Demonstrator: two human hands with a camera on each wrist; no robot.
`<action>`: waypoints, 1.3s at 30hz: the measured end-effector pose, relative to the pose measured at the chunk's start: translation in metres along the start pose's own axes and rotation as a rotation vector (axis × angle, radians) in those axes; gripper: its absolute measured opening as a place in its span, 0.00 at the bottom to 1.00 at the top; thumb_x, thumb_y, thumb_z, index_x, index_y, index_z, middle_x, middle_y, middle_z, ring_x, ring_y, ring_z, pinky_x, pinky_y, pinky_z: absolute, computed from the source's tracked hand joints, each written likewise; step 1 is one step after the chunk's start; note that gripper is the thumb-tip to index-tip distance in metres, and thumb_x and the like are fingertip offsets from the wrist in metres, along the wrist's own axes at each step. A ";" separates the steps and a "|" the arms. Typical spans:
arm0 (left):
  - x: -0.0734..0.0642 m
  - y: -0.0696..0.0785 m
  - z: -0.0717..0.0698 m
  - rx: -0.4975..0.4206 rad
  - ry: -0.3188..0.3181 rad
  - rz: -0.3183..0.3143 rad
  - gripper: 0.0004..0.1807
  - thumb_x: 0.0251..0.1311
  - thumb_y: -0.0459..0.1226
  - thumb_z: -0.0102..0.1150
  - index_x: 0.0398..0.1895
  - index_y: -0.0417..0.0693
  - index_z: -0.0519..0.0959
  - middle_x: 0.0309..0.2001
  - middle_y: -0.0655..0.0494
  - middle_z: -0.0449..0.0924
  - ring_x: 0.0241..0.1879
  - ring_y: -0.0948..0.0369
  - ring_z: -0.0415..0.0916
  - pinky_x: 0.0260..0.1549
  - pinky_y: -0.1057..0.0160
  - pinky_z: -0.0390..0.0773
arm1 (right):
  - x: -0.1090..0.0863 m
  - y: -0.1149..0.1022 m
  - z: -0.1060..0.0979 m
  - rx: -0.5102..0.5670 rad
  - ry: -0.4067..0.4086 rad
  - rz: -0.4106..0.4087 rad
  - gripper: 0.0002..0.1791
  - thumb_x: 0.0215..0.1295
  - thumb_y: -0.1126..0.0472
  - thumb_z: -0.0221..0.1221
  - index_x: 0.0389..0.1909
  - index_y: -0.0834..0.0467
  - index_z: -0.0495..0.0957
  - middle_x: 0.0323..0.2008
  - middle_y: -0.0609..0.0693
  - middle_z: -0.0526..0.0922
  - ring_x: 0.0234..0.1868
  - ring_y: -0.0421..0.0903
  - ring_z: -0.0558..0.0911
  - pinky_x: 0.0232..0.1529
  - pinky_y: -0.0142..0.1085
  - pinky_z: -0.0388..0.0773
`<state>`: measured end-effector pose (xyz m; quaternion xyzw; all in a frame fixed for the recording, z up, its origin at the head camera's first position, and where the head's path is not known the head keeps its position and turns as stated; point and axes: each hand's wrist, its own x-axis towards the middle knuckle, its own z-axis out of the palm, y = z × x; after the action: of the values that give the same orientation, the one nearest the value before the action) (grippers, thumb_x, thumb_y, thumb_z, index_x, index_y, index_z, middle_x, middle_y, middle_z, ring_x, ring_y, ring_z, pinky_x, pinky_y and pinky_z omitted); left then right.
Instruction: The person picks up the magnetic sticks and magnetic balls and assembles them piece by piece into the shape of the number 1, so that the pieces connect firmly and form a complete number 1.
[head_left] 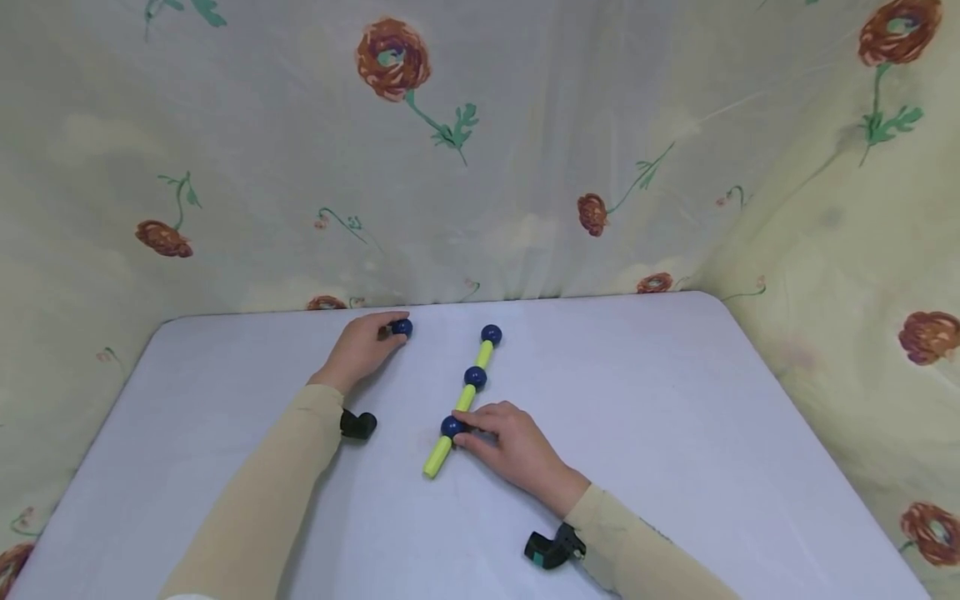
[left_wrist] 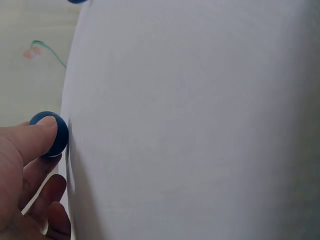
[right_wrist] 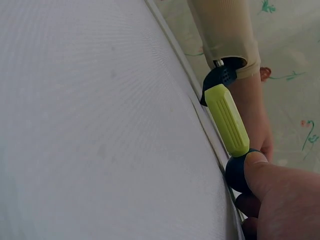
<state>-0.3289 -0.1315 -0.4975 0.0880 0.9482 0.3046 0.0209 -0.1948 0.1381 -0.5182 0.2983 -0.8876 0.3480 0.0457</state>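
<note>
My left hand (head_left: 362, 348) pinches a loose dark blue ball (head_left: 402, 327) between thumb and fingers near the table's far edge; the left wrist view shows the same ball (left_wrist: 61, 134) under the thumb. In the middle lies a chain of yellow-green rods and blue balls, slanting from a far ball (head_left: 491, 335) through a middle ball (head_left: 476, 377) to a near ball (head_left: 452, 427). My right hand (head_left: 517, 450) pinches that near ball. From it a ridged yellow-green rod (right_wrist: 227, 120) sticks out, its other end free.
The white-covered table (head_left: 675, 433) has rounded far corners. Behind it and at its sides hangs a flowered curtain (head_left: 525, 150). A black wrist camera (head_left: 358, 424) sits at the left wrist, another black camera (head_left: 553, 547) at the right.
</note>
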 end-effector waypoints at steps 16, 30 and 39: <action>-0.017 0.000 -0.012 -0.111 0.041 -0.005 0.25 0.65 0.43 0.64 0.66 0.55 0.74 0.61 0.49 0.74 0.57 0.51 0.74 0.57 0.49 0.72 | 0.000 -0.003 -0.001 -0.015 -0.029 0.053 0.22 0.67 0.45 0.61 0.60 0.45 0.80 0.48 0.40 0.84 0.52 0.37 0.77 0.52 0.35 0.75; -0.055 0.001 -0.025 -0.263 0.018 -0.015 0.25 0.63 0.40 0.67 0.64 0.51 0.76 0.56 0.46 0.70 0.49 0.50 0.79 0.46 0.54 0.80 | 0.000 -0.006 -0.002 -0.013 -0.030 0.054 0.21 0.68 0.47 0.62 0.60 0.46 0.80 0.49 0.41 0.83 0.52 0.38 0.77 0.51 0.36 0.75; -0.081 0.004 -0.026 -0.308 -0.007 -0.074 0.27 0.63 0.43 0.67 0.65 0.56 0.75 0.62 0.49 0.70 0.52 0.53 0.78 0.42 0.55 0.81 | 0.000 -0.005 -0.002 -0.010 -0.010 0.046 0.21 0.67 0.48 0.63 0.59 0.46 0.80 0.48 0.41 0.83 0.51 0.37 0.77 0.50 0.36 0.76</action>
<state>-0.2510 -0.1577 -0.4754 0.0498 0.8927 0.4452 0.0487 -0.1918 0.1364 -0.5141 0.2795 -0.8962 0.3428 0.0347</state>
